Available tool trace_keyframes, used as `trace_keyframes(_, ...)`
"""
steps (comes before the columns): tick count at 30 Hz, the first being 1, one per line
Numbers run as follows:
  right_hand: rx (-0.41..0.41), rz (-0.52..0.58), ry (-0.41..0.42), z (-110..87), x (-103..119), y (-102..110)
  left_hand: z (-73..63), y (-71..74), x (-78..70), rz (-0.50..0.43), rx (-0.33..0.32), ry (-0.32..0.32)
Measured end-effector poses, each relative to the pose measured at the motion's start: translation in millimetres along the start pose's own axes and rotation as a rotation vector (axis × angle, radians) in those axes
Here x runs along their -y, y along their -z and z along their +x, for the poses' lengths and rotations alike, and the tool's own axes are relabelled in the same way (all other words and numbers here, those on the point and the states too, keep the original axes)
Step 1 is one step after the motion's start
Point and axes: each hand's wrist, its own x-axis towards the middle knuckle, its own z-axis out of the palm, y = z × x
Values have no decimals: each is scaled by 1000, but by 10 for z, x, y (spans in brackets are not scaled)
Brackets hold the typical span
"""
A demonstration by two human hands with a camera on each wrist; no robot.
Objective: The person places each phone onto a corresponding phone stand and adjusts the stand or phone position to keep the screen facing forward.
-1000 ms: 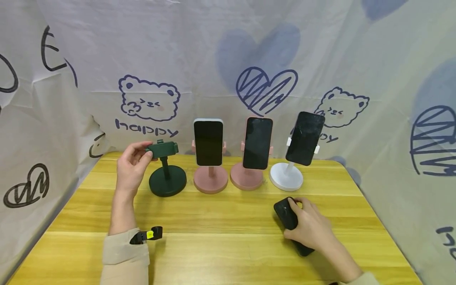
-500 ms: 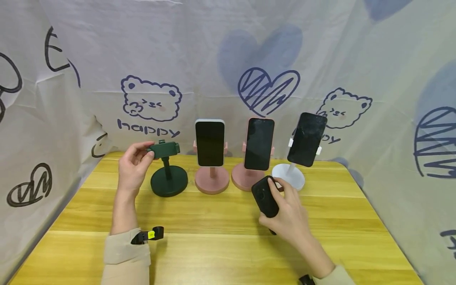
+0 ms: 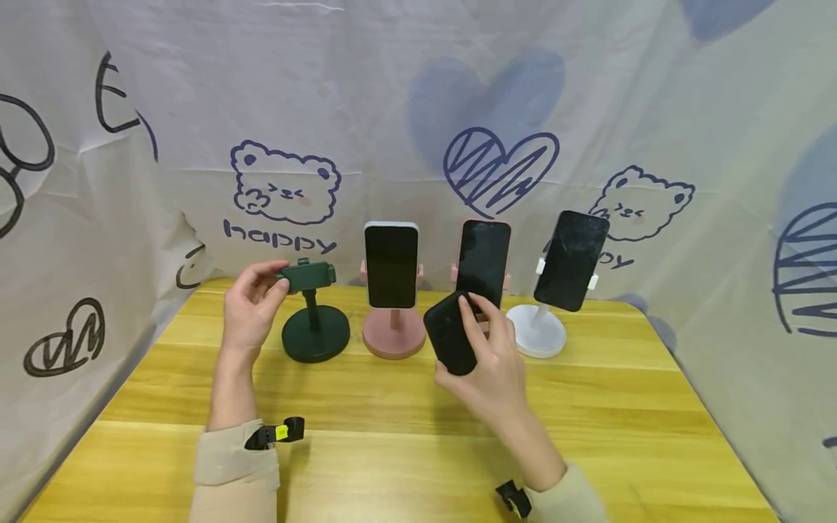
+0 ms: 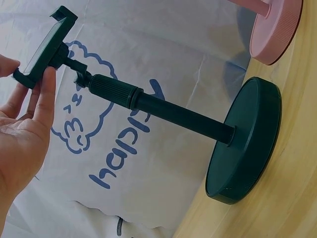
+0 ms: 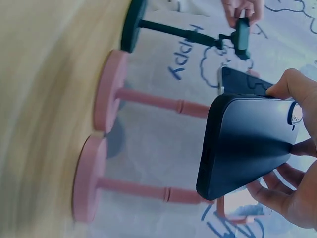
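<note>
At the left, my left hand [image 3: 250, 314] pinches the side of the clamp on a dark green phone stand [image 3: 317, 335], whose round base stands on the table. In the left wrist view, thumb and fingers take hold of the clamp's lower end [image 4: 30, 78]; no phone sits in it. My right hand [image 3: 498, 367] grips a black phone [image 3: 448, 335] by its edges, raised above the table and tilted. This phone's back with its camera lens shows in the right wrist view. In the head view it covers part of the second pink stand.
To the right of the green stand, a pink stand [image 3: 394, 334] bears a white-edged phone [image 3: 391, 265]. Another pink stand holds a pink-edged phone [image 3: 484, 254]. A white stand [image 3: 538, 333] carries a tilted black-cased phone [image 3: 572, 260]. A printed cloth [image 3: 386, 109] hangs behind the wooden table [image 3: 366, 465].
My right hand has lifted the black phone off the table and carried it leftward and away from me, past the white stand. The left hand keeps its hold on the green clamp.
</note>
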Motion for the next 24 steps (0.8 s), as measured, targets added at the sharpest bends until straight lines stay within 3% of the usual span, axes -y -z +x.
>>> trace_keyframes(11, -103, 95, 16, 311, 235, -212, 6, -19, -2, 33, 8, -1)
trace_keyframes(18, -144, 159, 18, 413, 307, -290, 0, -45, -45, 175, -4, 11)
trace_keyframes(21, -146, 168, 15, 422, 309, -311, -4, -77, -74, 281, -40, -48)
trace_keyframes(24, -147, 172, 18, 420, 304, -319, -13, -147, -130, 367, -129, -193)
